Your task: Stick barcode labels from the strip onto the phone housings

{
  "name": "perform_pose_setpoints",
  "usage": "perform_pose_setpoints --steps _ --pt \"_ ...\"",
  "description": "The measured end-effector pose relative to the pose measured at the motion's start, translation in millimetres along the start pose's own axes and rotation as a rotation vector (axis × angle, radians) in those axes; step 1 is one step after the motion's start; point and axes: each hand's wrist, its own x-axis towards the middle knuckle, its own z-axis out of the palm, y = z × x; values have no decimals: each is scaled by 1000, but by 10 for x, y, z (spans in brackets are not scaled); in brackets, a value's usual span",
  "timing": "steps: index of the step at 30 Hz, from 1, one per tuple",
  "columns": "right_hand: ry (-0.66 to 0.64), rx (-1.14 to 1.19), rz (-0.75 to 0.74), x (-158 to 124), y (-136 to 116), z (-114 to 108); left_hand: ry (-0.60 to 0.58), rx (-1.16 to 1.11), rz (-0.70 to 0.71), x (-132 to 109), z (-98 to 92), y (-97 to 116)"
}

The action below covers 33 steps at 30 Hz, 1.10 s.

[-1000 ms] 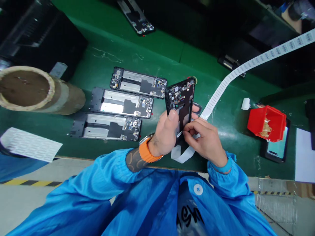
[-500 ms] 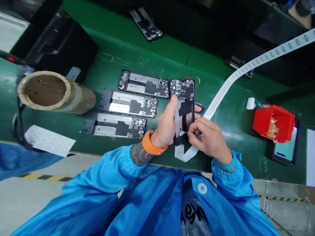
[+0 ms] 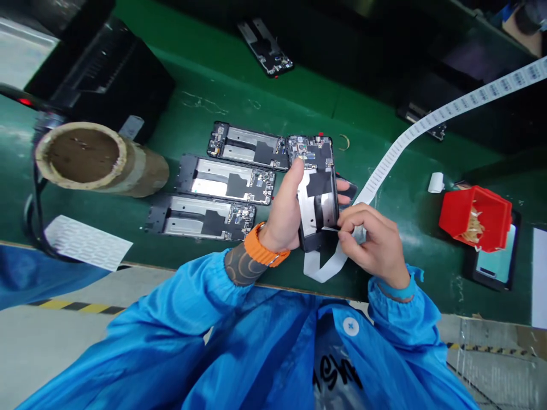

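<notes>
My left hand point(image 3: 286, 219) grips an opened phone frame point(image 3: 315, 182), its circuit board end pointing away from me. My right hand point(image 3: 374, 239) pinches a small white label point(image 3: 330, 229) against the frame's lower right edge. A long white label strip point(image 3: 410, 136) runs from the upper right down under my right hand and curls at the table edge. Three more open phone frames point(image 3: 226, 182) lie side by side on the green table point(image 3: 192, 108) just left of my left hand.
A cardboard roll point(image 3: 98, 159) lies at the left beside a black machine point(image 3: 102, 68). A label sheet point(image 3: 88, 242) rests at the front left edge. A red bin point(image 3: 476, 216) stands on a phone at the right. Another frame point(image 3: 265, 48) lies further back.
The held frame has tipped flatter and shifted slightly left. My right hand has slid from the frame's lower middle to its right edge, still pinching the label.
</notes>
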Motion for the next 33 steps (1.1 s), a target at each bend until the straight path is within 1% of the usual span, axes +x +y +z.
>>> perform_pose_setpoints --steps 3,6,9,12,14,16,19,26,33 --pt "167 216 122 -43 59 -9 26 -18 12 21 7 26" --pt "319 404 246 -82 138 5 76 47 88 62 -31 19" --pt "397 483 341 -105 211 24 99 101 172 109 -89 16" --pt "455 521 422 -118 268 31 33 77 134 141 -118 48" --pt "477 547 455 -124 292 30 -23 51 94 154 -119 71" --pt "481 565 462 -126 300 28 -53 26 75 166 -114 79" --pt "489 554 444 -117 280 23 -62 -14 82 183 -112 62" --pt "541 484 441 -112 259 11 -90 -80 48 180 -88 52" --pt "508 480 438 -125 299 23 -91 -71 78 148 -59 72"
